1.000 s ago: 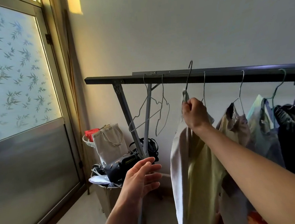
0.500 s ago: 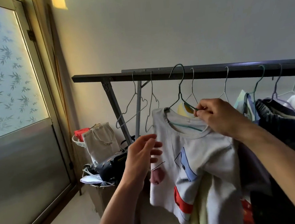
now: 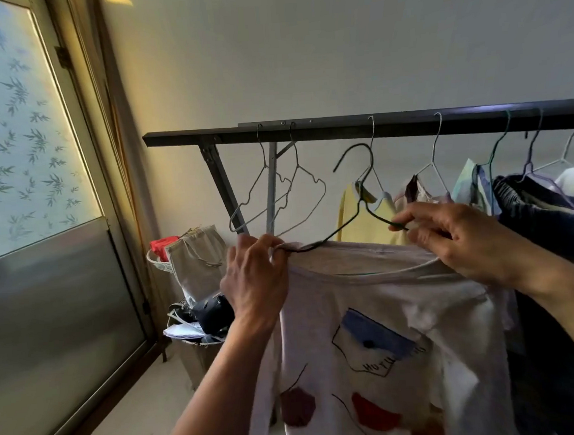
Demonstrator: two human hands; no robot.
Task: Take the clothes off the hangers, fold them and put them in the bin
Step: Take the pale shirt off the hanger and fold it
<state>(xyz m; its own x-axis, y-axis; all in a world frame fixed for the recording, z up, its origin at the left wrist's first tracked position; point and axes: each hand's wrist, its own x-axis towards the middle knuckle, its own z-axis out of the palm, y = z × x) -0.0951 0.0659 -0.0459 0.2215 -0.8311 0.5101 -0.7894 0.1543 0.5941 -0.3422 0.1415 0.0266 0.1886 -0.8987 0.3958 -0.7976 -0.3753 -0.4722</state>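
shirt (image 3: 372, 313) is hanging between both hands | left hand (image 3: 256, 281) is pinching its shoulder at the hanger (image 3: 359, 191) end | right hand (image 3: 459, 238) is pinching the hanger wire

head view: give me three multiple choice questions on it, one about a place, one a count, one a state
1. Where is the dark hanger's hook?
A. free, below the rail
B. hooked over the rail
C. out of view

2. How many bare wire hangers hang at the rail's left end?
A. none
B. two
C. four

3. What is the left hand doing?
A. hanging idle
B. lying flat and open
C. gripping the shirt at the shoulder

Answers: 1 A, the hook sits clear under the rail. 2 B, two wires with no clothes on them hang there. 3 C, its fingers curl round the cloth at the hanger's end.
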